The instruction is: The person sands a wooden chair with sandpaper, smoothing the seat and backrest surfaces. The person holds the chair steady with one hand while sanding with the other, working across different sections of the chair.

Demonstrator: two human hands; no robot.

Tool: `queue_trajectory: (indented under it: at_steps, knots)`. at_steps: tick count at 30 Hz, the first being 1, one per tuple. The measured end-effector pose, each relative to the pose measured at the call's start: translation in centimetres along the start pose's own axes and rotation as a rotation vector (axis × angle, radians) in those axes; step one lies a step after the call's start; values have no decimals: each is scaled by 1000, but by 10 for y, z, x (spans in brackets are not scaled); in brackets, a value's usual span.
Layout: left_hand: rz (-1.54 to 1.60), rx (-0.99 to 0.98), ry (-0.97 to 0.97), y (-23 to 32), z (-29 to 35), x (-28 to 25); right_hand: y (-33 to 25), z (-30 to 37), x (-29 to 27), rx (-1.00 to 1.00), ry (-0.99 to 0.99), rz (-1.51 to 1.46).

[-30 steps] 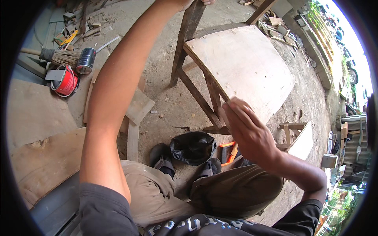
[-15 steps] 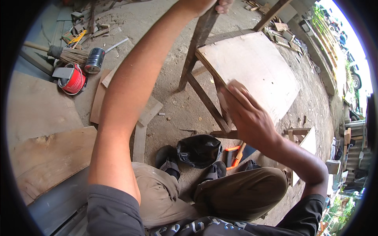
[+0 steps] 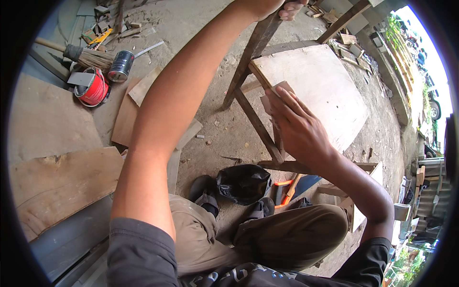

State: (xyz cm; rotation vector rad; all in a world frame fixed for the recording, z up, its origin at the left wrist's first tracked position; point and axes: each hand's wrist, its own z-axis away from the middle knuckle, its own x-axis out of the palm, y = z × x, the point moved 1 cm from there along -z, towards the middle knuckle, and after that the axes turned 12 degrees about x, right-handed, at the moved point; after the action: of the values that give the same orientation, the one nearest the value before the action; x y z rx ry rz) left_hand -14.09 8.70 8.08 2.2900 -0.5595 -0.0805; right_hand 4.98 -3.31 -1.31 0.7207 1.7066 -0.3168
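The right hand (image 3: 297, 125) lies flat, fingers stretched out, pressing a small brownish sheet (image 3: 273, 98) against the edge of a pale plywood panel (image 3: 320, 91). The sheet looks thin and rough, bent over the panel's corner; it may be sandpaper, though its grain cannot be made out. The panel is smooth and dusty, fixed to a frame (image 3: 256, 119) of dark, weathered wooden bars that slant down to the concrete floor (image 3: 201, 28).

The left hand (image 3: 287, 5) is closed around the top of one dark bar at the upper edge of the view, its arm stretched across the middle.

The person sits low, knees bent in khaki trousers. Between the feet lies a crumpled black plastic bag (image 3: 244, 182), glossy and creased. Just right of it lies an orange-handled brush (image 3: 282, 191).

To the left lie flat boards (image 3: 57, 182) of raw, splintered wood. Further up stands a red round can (image 3: 93, 88), near a dark cylindrical tin (image 3: 119, 67) lying on its side and a straw broom (image 3: 91, 57). Wood offcuts litter the far floor.
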Motion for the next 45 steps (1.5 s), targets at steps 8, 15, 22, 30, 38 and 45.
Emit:
queue_trajectory:
  at_steps: [8, 15, 22, 30, 38, 45]
  knots:
    - [32, -27, -3, -4, -7, -9, -6, -40, 19, 19, 86, 16]
    - [16, -61, 20, 4, -5, -14, -4, -31, 10, -20, 104, -103]
    - [-41, 19, 39, 8, -1, -15, -13, -12, 8, 4, 80, -44]
    - [-22, -38, 26, 8, -6, -2, 12, -47, 18, -76, 167, -105]
    - [-15, 22, 42, 12, -3, -8, 21, 87, -41, -10, -178, -368]
    - [11, 38, 198, -13, -7, -4, 49, 113, -30, -168, -17, -575]
